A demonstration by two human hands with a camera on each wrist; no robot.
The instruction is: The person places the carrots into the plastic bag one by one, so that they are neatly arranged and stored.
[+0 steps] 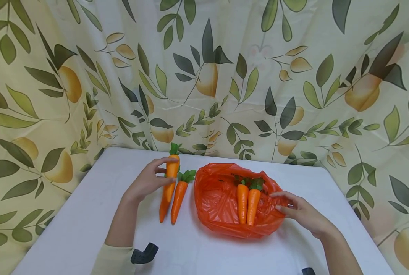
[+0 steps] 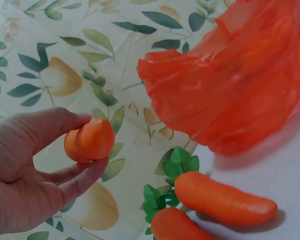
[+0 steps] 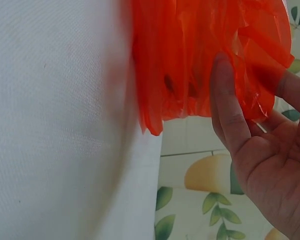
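Red wide-mouthed bag [image 1: 218, 198], edge [image 1: 275, 185] in right hand's [image 1: 302, 212] pinch, carrot [image 1: 172, 169] in left hand's [image 1: 151, 181].

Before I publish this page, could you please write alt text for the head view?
A person's left hand holds a leafy-topped carrot near two more carrots on a white table, while the right hand holds the side of an open red plastic bag containing another two carrots. Leaf-and-fruit-patterned fabric hangs behind.
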